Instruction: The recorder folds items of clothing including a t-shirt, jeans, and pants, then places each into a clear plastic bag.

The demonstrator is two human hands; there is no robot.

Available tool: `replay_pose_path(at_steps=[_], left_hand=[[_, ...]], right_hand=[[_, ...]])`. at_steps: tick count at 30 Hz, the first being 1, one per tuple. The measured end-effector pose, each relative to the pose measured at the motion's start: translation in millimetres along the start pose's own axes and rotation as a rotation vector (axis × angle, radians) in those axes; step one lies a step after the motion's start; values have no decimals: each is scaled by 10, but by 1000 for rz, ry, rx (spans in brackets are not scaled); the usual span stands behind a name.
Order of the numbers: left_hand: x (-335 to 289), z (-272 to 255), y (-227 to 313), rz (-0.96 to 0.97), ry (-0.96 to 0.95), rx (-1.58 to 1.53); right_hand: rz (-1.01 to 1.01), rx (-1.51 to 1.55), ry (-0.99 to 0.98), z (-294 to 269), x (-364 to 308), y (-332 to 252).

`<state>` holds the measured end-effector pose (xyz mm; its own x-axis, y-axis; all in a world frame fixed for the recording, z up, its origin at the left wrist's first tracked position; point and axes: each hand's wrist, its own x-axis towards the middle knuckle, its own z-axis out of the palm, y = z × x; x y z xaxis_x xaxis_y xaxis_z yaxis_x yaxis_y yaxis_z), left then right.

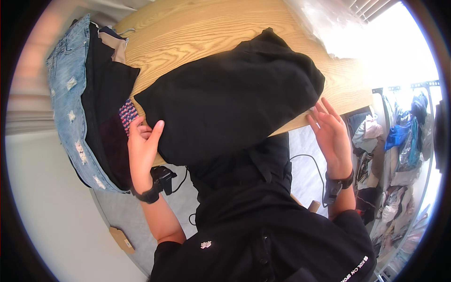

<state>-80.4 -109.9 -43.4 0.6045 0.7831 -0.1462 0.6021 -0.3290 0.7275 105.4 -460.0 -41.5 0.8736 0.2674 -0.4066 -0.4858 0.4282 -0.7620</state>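
A folded black garment (pixel 225 98) lies slantwise across the wooden table, its near side reaching the table's front edge. My left hand (pixel 143 143) is at its left end, thumb apart from the fingers and close to the cloth, with nothing seen in its grasp. Just beyond those fingers shows a small piece of red, white and navy patterned fabric (pixel 128 114). My right hand (pixel 332 136) is at the garment's right end by the table edge, palm turned inward and fingers spread, holding nothing. Whether either hand touches the cloth is hard to tell.
Clothes drape over the table's left side: ripped light-blue jeans (pixel 75 103), dark garments (pixel 105 80) and a beige piece (pixel 112 43). Clear plastic (pixel 324 23) lies at the far right of the wooden table (pixel 188 33). Shelves of bagged clothes (pixel 399 136) stand right. Cables hang below.
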Motion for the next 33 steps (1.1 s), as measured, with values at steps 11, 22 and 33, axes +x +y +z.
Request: replay_pose_path(at_steps=[11,22,33], left_hand=[[1008,857,1266,538,-616,83],[1236,1473,1989,239,-1136,-166],[636,158,2647,1301,-204,-417]], right_hand=[[225,-13,-230,484,666,-67],[-21,-212,-317,361,892,-274],[-1628,-784,-270,1174,113,-1193]])
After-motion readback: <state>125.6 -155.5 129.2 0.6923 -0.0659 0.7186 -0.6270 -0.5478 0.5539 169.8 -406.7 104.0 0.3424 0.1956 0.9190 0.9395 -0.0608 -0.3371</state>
